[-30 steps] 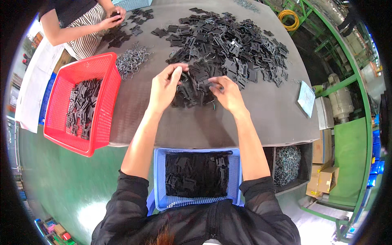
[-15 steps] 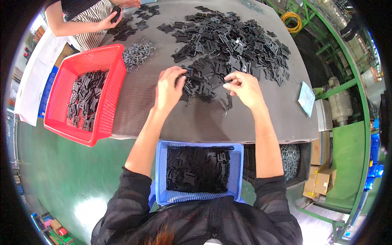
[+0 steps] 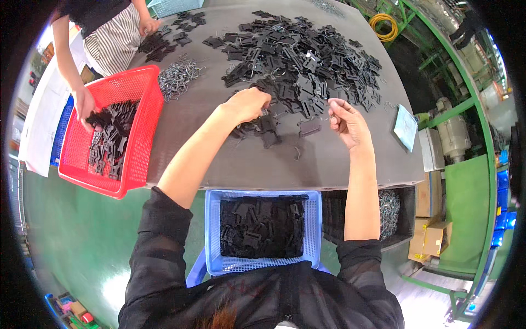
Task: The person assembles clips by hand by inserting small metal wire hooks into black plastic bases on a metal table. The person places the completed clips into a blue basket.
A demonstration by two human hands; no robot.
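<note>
My left hand reaches into the near left edge of a heap of flat black plastic parts. Its fingers are curled, and whatever they grip is hidden beneath them. At the heap's near right side, my right hand is raised with thumb and fingertips pinched together; anything between them is too small to name. One loose black part lies on the table between my hands, with a bent wire piece nearer to me. Below the table edge, a blue basket full of black parts sits close to my body.
On the left a red basket holds black parts, and a co-worker's hand dips into it with some. A pile of metal wire hooks lies beside it. A light blue packet rests at the table's right edge.
My left hand has moved right and curled over the parts; my right hand has shifted right, its fingers drawn together. The co-worker's hand has gone from the far parts into the red basket.
</note>
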